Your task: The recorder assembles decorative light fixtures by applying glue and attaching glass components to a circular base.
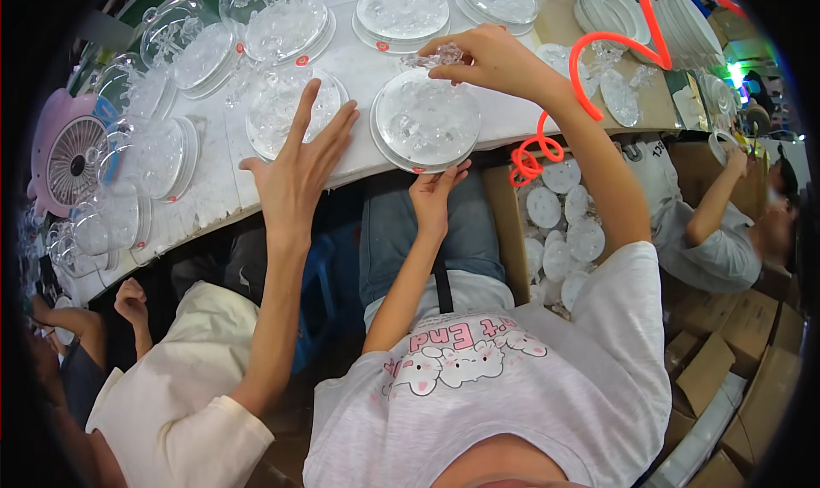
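In front of me at the table's near edge sits a round white base (427, 119) with a clear, bumpy disc on top. The fingers of my left hand (434, 199) are closed at its near rim, by a small red mark. Over the far side of this base, my right hand (495, 59) pinches a clear plastic ornament piece (440, 57); its exact shape is partly hidden by the fingers. Just to the left, a co-worker's spread hand (297, 176) hovers by another round base (286, 116) of the same kind.
Several domed clear covers (175, 31) stand over bases along the left and far table. White plates (683, 31) are stacked at the far right. A coiled orange-red hose (589, 78) hangs beside my right forearm. A cardboard box (511, 223) of clear discs stands below the table.
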A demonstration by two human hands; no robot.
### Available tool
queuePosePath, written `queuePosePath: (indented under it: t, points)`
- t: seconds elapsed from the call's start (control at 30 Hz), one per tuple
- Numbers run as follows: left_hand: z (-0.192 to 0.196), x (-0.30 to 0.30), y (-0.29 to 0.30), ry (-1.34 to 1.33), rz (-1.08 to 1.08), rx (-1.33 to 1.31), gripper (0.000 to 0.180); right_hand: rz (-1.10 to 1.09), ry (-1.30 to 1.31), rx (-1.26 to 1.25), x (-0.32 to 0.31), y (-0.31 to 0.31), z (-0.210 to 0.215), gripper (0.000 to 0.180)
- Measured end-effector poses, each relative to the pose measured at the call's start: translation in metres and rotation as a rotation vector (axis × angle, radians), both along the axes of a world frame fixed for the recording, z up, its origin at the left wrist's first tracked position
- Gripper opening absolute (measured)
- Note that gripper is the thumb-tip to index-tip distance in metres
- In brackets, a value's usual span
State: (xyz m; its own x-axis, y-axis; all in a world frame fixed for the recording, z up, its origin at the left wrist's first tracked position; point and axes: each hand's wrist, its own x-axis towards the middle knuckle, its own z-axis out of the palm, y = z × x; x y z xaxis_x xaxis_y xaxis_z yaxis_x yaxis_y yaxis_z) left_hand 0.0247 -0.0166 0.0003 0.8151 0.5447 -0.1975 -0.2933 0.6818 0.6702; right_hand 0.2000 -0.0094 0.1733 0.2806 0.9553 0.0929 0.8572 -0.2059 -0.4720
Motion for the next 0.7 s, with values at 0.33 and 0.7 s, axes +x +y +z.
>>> queuePosePath:
  t: [0.33,0.7]
  points:
    - [0.0,0.002,0.0,0.009,0.001,0.013,0.017,-0.11,0.036,-0.051,0.002,-0.004,-0.021,0.032]
    - [0.002,-0.005,0.001,0.036,0.048,-0.004,0.021,-0.256,0.463,0.046,-0.028,-0.071,-0.065,0.069]
